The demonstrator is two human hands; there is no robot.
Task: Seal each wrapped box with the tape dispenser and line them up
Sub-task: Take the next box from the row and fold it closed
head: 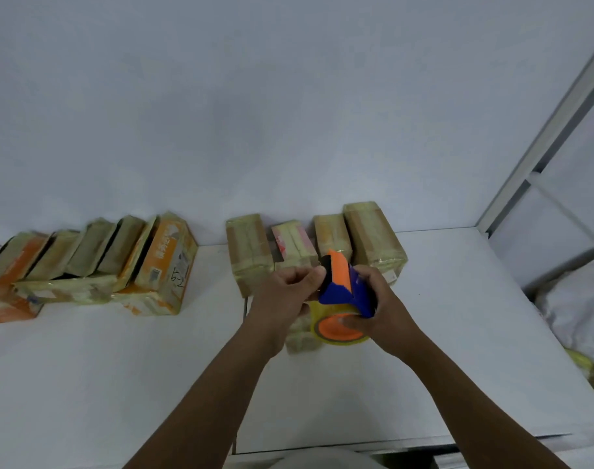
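I see my right hand gripping the dispenser over a wrapped box in the middle of the desk. My left hand pinches the dispenser's far end. A row of boxes stands just behind, and a pile at far left.

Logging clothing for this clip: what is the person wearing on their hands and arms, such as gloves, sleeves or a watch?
The left hand and right hand are bare: no gloves, and no ring, watch or band that I can make out. Both forearms are uncovered down to the frame's lower edge, and no sleeve shows.
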